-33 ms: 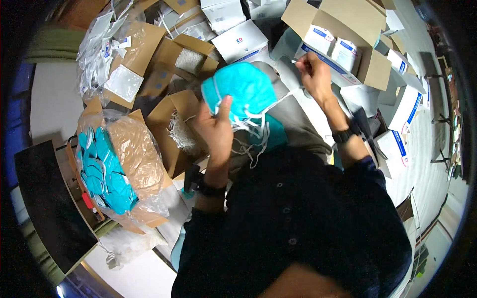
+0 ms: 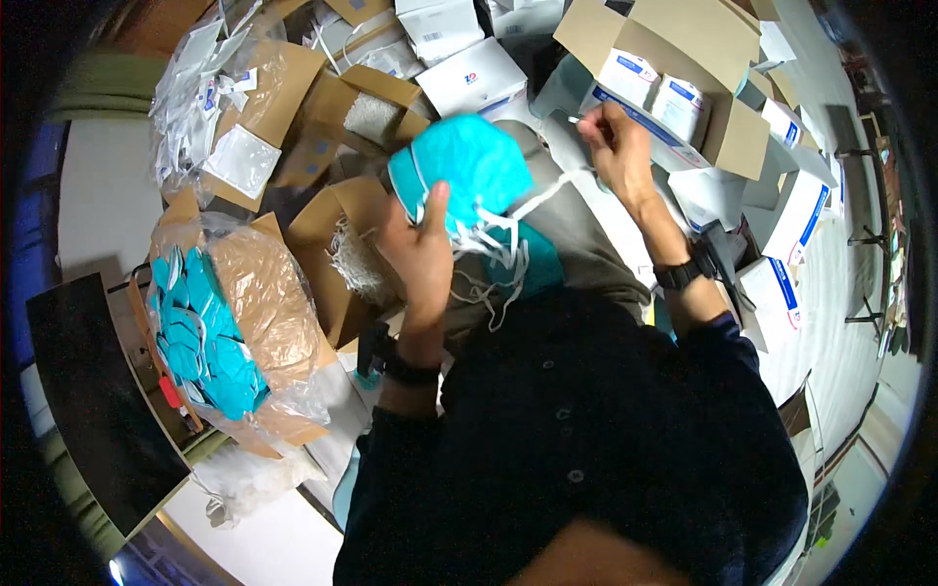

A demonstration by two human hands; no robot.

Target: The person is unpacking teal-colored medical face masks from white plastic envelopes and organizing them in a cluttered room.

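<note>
My left hand [image 2: 422, 239] grips a teal cup-shaped face mask [image 2: 469, 161], thumb on its near side and fingers hidden beneath. White elastic straps [image 2: 498, 244] dangle in loops from the mask's lower edge. One strap stretches right towards my right hand [image 2: 618, 146], whose fingers are pinched together. A short white strap end [image 2: 575, 120] pokes out at those fingertips; the hand hides whether it is the same strap. More teal masks [image 2: 532, 262] rest on my lap below the held one.
At the left, a plastic-lined carton [image 2: 269, 293] holds many teal masks [image 2: 200, 337]. Nearer stands an open carton of white straps [image 2: 357, 262]. An open carton [image 2: 728, 132] with white packs is at the upper right, with white boxes [image 2: 772, 298] below it.
The held mask and my left hand have shifted slightly left. The strap running towards my right hand shows wider, and my right hand has barely moved.
</note>
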